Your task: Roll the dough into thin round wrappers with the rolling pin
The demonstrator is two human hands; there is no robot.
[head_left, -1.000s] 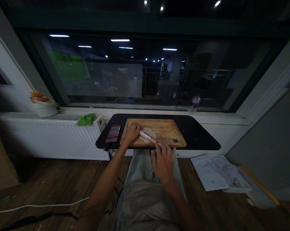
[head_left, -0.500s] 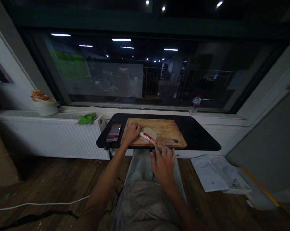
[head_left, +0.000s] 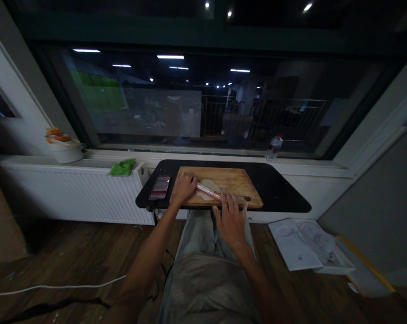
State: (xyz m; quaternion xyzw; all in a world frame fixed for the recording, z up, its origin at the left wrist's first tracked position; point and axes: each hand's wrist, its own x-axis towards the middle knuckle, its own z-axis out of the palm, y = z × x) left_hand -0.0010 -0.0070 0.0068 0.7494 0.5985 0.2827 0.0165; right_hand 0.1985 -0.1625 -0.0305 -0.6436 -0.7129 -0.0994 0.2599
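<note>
A wooden cutting board (head_left: 235, 180) lies on a small black table (head_left: 278, 189). On the board sits a flat pale round of dough (head_left: 208, 185), with a red and white roller (head_left: 207, 191) lying across it. My left hand (head_left: 184, 187) rests on the roller's left end, fingers curled over it. Fingers spread, my right hand (head_left: 231, 217) presses flat on the roller's right end at the board's near edge.
A phone (head_left: 159, 186) lies on the table left of the board. A green cloth (head_left: 122, 167) and a white pot (head_left: 64, 150) sit on the radiator shelf, a water bottle (head_left: 273, 146) on the sill. Papers (head_left: 305, 243) and a white cable (head_left: 55, 285) lie on the wooden floor.
The roller has moved slightly away from me over the dough, and my right hand has slid forward with it onto the board's edge.
</note>
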